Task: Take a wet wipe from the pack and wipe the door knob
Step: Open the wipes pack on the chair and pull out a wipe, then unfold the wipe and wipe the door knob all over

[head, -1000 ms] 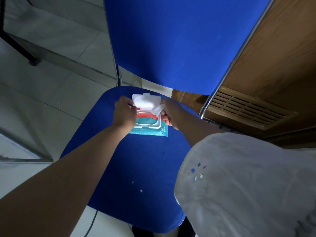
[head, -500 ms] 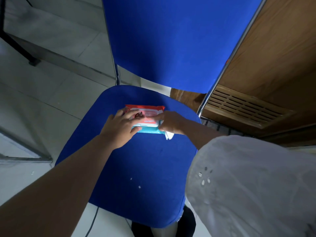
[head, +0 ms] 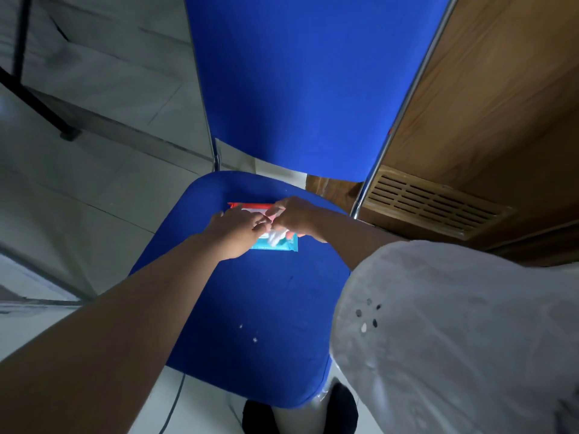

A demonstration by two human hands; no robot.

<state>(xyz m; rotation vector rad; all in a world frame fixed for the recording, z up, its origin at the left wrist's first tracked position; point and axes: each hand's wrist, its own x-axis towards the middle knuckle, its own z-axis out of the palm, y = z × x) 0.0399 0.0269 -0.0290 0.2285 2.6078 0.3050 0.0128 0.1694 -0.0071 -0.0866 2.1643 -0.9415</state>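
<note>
Fingers of the left hand (head: 233,231) are pressing flat on the wipe pack (head: 275,244) lying on the chair seat (head: 250,308), while the right hand (head: 294,216) is pinching a white wet wipe (head: 277,236).

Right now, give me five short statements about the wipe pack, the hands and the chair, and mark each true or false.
1. The red and teal wet wipe pack lies on the blue padded chair seat. True.
2. The right hand holds a crumpled white wet wipe. True.
3. The left hand hangs at the person's side, far from the pack. False: it rests on the pack.
4. The pack lies on the grey tiled floor. False: it is on the chair seat.
5. A brown slatted wooden vent lies right of the chair. True.
</note>
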